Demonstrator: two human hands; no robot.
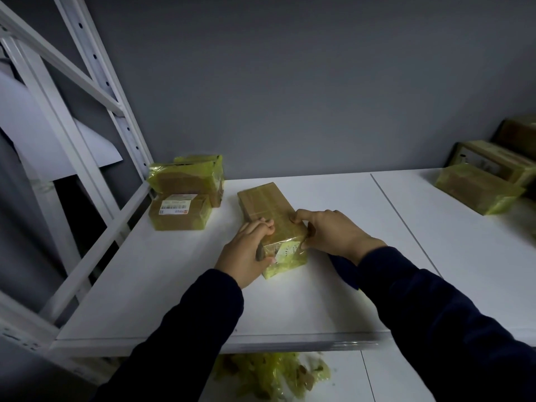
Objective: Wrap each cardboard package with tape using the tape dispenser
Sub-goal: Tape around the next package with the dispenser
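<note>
Your left hand (249,248) grips the near left corner of the cardboard package (266,204). Its fingers curl over the top edge and its thumb lies against the near end. Your right hand (333,233) holds the near right corner the same way, with fingertips bent onto the top face and the thumb pressing the yellow tape at the end.

The package lies flat near the middle of the white table (174,285), its long side running away from you and slanting a little left. The near end is covered in glossy yellow tape over a white label, and the far part shows brown cardboard.

A dark blue shape (343,271) lies on the table just under your right wrist, too hidden to identify.

At the table's far left corner sits a labelled package (179,211), taped in yellow, touching a larger taped package (185,175) behind it. Far to the right, well apart from your hands, lies another yellow-taped package (478,188), with brown boxes (493,161) behind it against the grey wall.

A white metal shelving frame (95,68) rises on the left. Crumpled yellow tape scraps (272,375) lie on the lower level below the table's front edge.
</note>
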